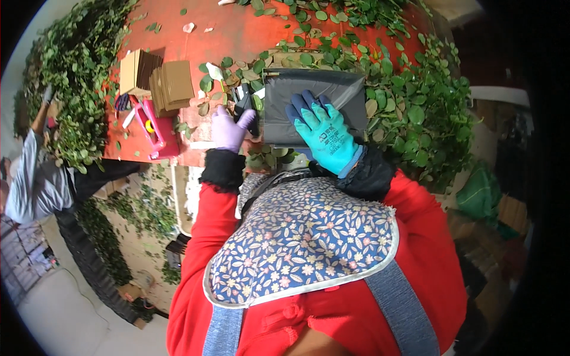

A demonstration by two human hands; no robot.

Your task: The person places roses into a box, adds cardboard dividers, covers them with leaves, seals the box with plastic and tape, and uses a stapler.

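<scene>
My left hand (230, 129), in a thin purple glove, is over the red tabletop with thumb and fingers apart. Its thumb is beside a black tool (243, 107), whose kind I cannot tell; whether they touch is unclear. To the right lies a flat rectangular pad covered in black plastic film (280, 102). My right hand (327, 129), in a teal coated glove with dark blue fingertips, rests palm down on the pad with its fingers stretched out. A white bud-shaped thing (214, 72) and loose green leaves lie above the black tool.
Stacks of brown cardboard pieces (176, 84) and a pink tape dispenser (162, 133) stand on the red table (200, 40) at the left. Leafy stems (418, 115) pile up at the right, with more greenery (75, 80) at the far left. Another person (42, 182) reaches into that greenery.
</scene>
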